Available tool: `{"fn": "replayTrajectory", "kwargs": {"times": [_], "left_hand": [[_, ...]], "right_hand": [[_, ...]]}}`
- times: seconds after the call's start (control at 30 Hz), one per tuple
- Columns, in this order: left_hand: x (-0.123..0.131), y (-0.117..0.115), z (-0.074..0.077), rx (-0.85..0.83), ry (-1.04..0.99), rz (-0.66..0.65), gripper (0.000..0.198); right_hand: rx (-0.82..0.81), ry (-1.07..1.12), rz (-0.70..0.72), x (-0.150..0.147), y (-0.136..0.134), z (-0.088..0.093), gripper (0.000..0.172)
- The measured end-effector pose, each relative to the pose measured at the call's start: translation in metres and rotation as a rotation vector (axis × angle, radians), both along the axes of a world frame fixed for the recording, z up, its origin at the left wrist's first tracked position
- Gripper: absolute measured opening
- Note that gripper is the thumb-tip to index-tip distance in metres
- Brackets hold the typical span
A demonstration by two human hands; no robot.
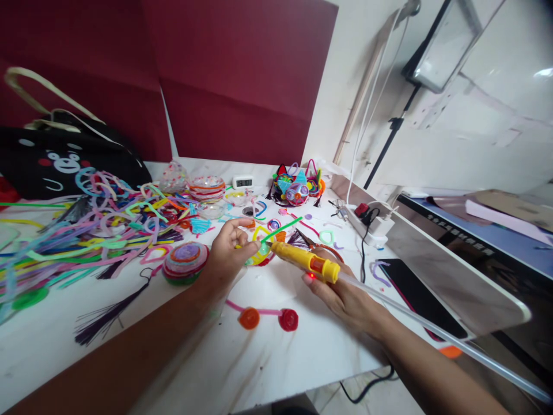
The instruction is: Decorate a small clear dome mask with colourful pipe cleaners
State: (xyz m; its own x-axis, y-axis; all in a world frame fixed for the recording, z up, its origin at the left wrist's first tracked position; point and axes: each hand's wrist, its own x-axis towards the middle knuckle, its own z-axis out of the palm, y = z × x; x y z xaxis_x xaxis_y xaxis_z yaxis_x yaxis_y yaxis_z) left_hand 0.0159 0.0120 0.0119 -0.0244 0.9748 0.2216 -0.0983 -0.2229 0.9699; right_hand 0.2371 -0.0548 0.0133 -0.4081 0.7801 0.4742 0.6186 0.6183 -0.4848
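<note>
My right hand (332,294) is wrapped round a yellow hot glue gun (298,257), with a long clear glue stick (415,314) running out of its back end. A red light glows near my fingers. The gun's nozzle points left, close to the fingertips of my left hand (233,248). Those fingers are pinched at one end of a green pipe cleaner (285,227). Just under and behind the nozzle is a yellow looped pipe cleaner piece (258,234), partly hidden by my thumb. Scissors (326,249) with orange handles lie behind the gun.
Tangled pipe cleaners (129,219) cover the left side, with a striped dome (185,262) and a dark tassel (110,314). In front lies a pink strip with orange (249,317) and red (288,320) coils. A power strip (369,225) and a phone (421,297) lie right.
</note>
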Motion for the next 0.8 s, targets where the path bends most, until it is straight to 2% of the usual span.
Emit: {"fn": "replayTrajectory", "kwargs": {"times": [0.8], "left_hand": [[0.0006,0.0,-0.0007,-0.004,0.001,0.008,0.042]], "right_hand": [[-0.017,-0.009,-0.013,-0.0014,-0.0027,0.0019,0.01]]}}
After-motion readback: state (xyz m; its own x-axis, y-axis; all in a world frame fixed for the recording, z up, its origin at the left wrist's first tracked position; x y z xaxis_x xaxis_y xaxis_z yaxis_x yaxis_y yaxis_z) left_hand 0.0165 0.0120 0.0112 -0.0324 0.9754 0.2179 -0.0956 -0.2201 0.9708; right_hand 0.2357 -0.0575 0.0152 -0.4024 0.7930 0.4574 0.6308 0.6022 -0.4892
